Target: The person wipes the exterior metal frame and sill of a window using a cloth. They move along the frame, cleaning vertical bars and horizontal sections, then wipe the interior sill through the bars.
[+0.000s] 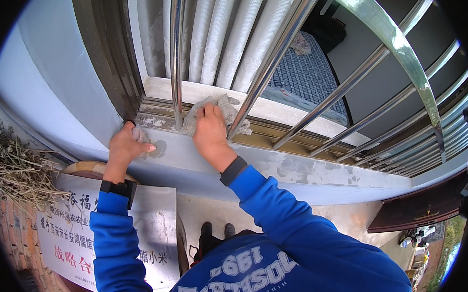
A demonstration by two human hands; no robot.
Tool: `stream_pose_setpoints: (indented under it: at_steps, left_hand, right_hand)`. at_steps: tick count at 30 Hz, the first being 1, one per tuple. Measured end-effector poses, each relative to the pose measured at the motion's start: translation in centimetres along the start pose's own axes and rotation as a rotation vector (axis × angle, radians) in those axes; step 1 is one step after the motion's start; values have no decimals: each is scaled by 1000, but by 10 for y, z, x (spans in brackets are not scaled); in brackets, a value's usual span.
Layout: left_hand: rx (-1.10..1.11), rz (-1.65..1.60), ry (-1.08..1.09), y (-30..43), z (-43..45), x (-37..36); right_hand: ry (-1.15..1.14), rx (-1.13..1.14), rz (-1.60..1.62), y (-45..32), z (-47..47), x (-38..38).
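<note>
My right hand reaches between two metal window bars and presses a grey knitted cloth onto the window track. The cloth spreads behind the bar to the right of the hand. My left hand rests at the left end of the window sill, thumb apart from the fingers. A small pale, crumpled thing lies by its palm; whether the hand grips it cannot be told. Wet, dark patches mark the sill.
Shiny metal bars cross the window. Behind them hang pale curtains and stands a bed. At the lower left are a board with writing, dry plant stalks and bricks.
</note>
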State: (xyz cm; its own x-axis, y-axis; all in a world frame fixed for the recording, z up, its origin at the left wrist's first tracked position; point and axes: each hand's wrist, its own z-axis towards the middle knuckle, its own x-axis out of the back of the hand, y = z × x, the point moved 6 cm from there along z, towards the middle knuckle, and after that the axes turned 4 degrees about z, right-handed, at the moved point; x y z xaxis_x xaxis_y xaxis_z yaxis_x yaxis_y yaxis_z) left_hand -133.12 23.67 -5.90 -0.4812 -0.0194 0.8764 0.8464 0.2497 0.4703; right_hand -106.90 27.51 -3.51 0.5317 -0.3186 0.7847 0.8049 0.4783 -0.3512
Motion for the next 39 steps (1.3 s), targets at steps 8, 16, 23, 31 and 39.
stream_pose_setpoints:
  at_steps: [8,16,23,31,39]
  left_hand:
    - [11,-25,-22,3,0,1]
    - [6,-60,2,0,1,-2]
    - [-20,-10,76,3,-10,5]
    - [16,-36,-18,4,-4,5]
    - [1,-11,31,7,-11,8]
  right_hand:
    - [-60,-27,67,-8,18,-5]
    - [-414,-98,323,-7,62,-43]
    - [-402,-10,-43,-7,32,-3]
    - [-404,37,340,-8,50,-34]
    - [-431,43,64,16,48,-7]
